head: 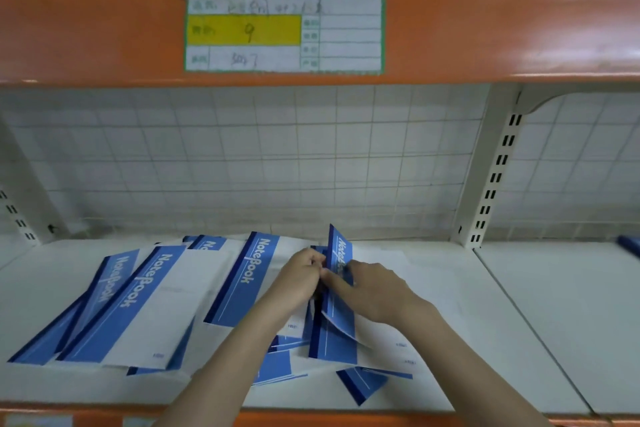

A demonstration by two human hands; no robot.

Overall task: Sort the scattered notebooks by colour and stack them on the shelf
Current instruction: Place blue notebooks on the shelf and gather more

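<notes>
We grip one tilted notebook (341, 267) with both hands, left hand (300, 276) and right hand (375, 289) pinching it, over the pile mid-shelf (519, 305). We should lift it clear, then square its edges on the stack.

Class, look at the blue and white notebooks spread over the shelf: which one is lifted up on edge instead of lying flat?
The notebook pinched between the left hand and right hand; its blue cover stands tilted upward, while the others lie flat.
</notes>
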